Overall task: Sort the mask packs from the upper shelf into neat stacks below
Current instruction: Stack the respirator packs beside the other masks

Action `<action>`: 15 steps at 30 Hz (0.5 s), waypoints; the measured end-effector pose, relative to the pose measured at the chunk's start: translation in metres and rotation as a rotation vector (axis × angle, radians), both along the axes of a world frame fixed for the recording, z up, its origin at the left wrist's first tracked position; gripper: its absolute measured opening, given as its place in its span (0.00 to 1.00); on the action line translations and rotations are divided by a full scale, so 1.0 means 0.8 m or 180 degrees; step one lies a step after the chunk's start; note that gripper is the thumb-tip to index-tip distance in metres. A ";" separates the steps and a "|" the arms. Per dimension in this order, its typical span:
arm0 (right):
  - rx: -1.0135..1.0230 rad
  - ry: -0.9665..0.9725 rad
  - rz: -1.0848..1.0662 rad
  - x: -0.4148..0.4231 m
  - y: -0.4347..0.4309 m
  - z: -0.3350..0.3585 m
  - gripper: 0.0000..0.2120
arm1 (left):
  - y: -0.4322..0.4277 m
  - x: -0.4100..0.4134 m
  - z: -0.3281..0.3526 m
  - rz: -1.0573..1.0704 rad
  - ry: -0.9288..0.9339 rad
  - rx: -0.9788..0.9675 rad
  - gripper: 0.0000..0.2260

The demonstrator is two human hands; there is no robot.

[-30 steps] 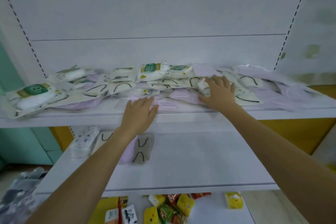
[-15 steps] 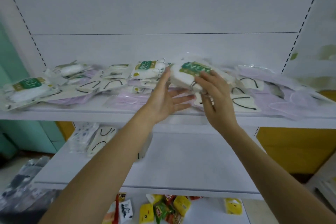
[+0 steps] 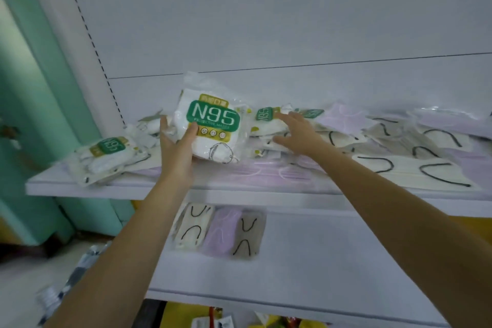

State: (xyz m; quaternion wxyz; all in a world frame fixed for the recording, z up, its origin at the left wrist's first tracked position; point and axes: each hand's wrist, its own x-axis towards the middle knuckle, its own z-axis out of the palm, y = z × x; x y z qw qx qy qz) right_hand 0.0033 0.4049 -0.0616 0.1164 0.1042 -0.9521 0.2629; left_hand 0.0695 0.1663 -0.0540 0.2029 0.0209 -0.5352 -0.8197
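Held pack: N95 mask pack, white with a green label, lifted upright above the left end of the upper shelf, label facing the person.
Left hand: wrapped around the pack's lower left corner, thumb pressed on the front just below the label, fingers behind it.
Right hand: fingers spread, palm down, reaching over the loose pile; fingertips touch a second N95 pack lying just right of the held one. It grasps nothing.
Upper shelf pile: packs lie scattered and overlapping along the whole board. A third N95 pack rests near the left edge; lilac masks and cream packs with black ear loops spread out to the right.
Lower shelf: three packs side by side, touching, beneath the left forearm: a cream pack, a lilac pack and a grey pack.
Below: bright yellow and red packets show under the lower shelf's front edge, too blurred to identify.
Surroundings: white perforated back panel behind the shelves, teal wall to the left.
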 end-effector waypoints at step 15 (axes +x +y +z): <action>-0.0699 0.0815 -0.1263 -0.040 -0.025 0.000 0.13 | -0.058 -0.076 -0.008 0.0140 0.0141 -0.1401 0.24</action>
